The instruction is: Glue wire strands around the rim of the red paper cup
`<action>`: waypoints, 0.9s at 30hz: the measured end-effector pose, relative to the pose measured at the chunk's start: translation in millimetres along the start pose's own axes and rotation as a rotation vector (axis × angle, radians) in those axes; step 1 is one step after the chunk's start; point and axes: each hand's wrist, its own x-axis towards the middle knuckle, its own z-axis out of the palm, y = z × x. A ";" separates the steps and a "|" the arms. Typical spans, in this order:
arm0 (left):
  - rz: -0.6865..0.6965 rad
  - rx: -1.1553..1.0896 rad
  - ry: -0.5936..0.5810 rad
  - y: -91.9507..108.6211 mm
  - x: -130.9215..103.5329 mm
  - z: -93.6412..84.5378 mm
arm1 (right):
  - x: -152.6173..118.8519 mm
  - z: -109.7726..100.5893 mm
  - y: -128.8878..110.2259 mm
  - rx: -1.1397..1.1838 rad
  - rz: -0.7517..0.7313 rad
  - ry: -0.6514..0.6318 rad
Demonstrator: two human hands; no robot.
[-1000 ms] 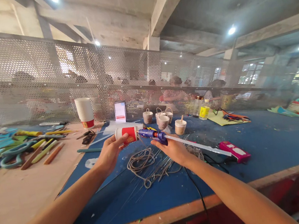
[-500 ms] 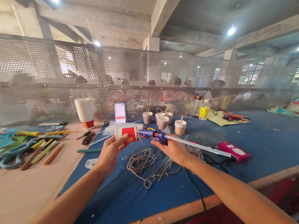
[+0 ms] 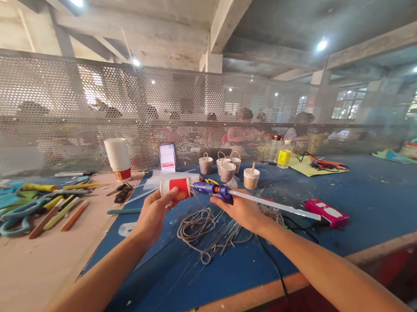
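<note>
Paper cup [image 3: 180,189] tight in left hand [image 3: 153,213], just beside the glue gun [image 3: 213,190] tight in right hand [image 3: 244,212].

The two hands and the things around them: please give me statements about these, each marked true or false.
1. The left hand holds a red and white cup; the right hand holds a glue gun. True.
2. The cup stands upright. False: it is held on its side.
3. The glue gun points away from the cup. False: towards it.
4. A stack of cups stands left of the phone. True.
5. Looped cord lies on the blue surface. True.
</note>
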 end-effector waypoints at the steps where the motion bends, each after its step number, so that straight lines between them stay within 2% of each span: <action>1: -0.005 -0.004 -0.001 -0.3 0.3 -0.3 | 0.1 0.0 -0.3 0.003 0.009 0.003; 9: -0.028 -0.027 -0.011 -1.6 0.9 1.0 | -0.8 5.5 7.8 0.117 0.055 0.001; 14: -0.028 -0.022 -0.028 -2.5 1.3 1.1 | 2.7 1.1 3.6 0.380 0.112 -0.027; 18: -0.049 -0.004 -0.023 -4.9 2.6 -0.9 | 8.5 -4.5 -2.2 0.750 0.292 -0.107; 22: -0.067 -0.003 -0.012 -3.8 2.0 -1.4 | 13.9 -4.2 2.4 1.096 0.444 -0.056; 24: -0.063 -0.013 0.008 -2.6 1.9 -0.9 | 16.0 -2.7 8.0 1.167 0.528 -0.032; 27: -0.048 -0.033 0.020 -2.0 2.5 -0.6 | 18.0 0.7 17.9 1.113 0.684 0.005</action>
